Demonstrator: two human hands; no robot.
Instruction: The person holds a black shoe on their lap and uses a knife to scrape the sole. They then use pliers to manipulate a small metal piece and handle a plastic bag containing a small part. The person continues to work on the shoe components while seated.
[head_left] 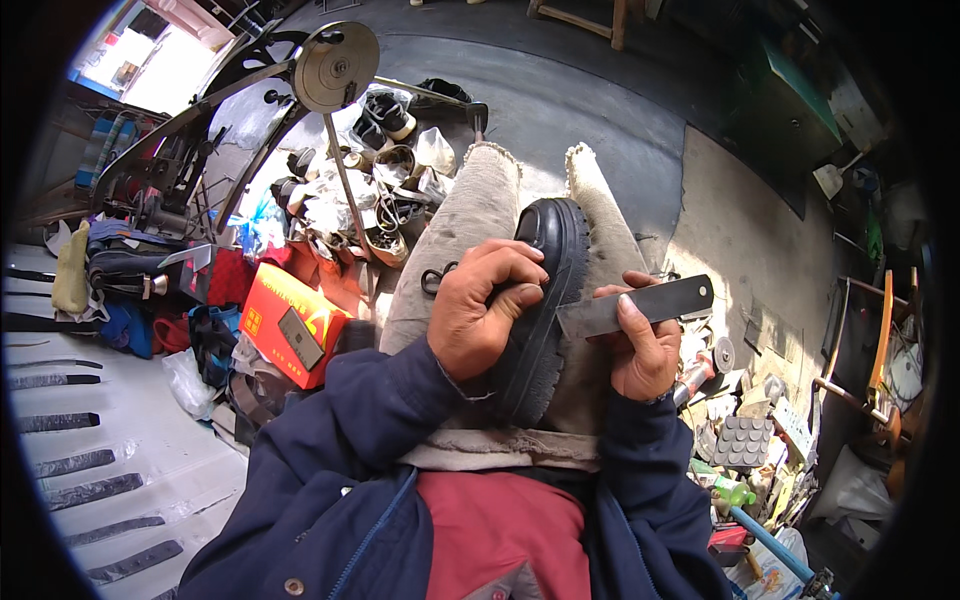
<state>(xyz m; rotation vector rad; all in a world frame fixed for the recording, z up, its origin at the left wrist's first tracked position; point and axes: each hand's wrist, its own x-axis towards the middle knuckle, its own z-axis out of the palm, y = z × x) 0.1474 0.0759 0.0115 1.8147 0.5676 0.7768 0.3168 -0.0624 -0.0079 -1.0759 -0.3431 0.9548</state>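
Note:
A black shoe (545,300) with a thick ridged sole rests on my lap, on a worn beige cloth (470,220) that covers my legs. My left hand (485,305) grips the shoe's upper from the left and holds it sole-side right. My right hand (640,345) holds a flat grey metal blade (640,303) with a dark end. The blade's tip touches the edge of the sole near its middle.
A pile of shoes and scraps (375,190) lies to the left near a sewing machine with a flywheel (335,65). A red box (290,320) sits beside my left arm. Several flat blades (70,465) lie on a white sheet. Tools and bottles (745,440) clutter the right.

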